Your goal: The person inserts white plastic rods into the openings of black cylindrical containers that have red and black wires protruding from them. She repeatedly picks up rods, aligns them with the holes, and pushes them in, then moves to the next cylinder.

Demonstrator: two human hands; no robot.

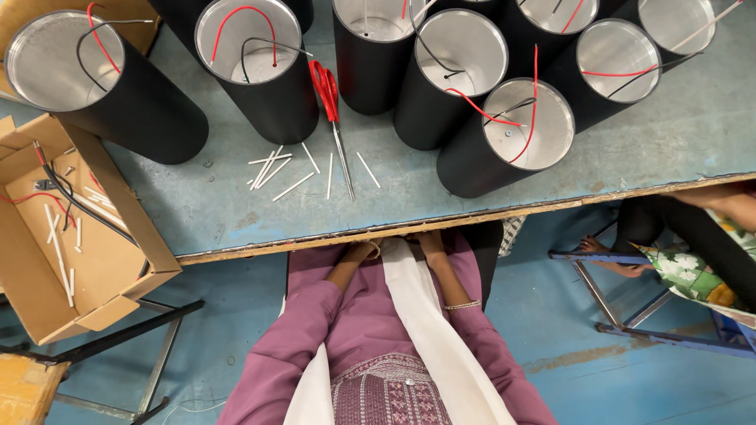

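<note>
The left hand (361, 252) and right hand (425, 240) rest at the table edge (260, 245), fingers tucked under it, so their grip cannot be told. Nearest, at twelve o'clock, lie white sticks (293, 168) and red-handled scissors (329, 110), on open tabletop short of the black cylinders (268, 94).

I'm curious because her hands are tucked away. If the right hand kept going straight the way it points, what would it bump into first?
The right hand points forward under the table edge, so it would probably meet the table's underside or whatever lies beneath it. That space is hidden, so I can't tell for sure.
</note>
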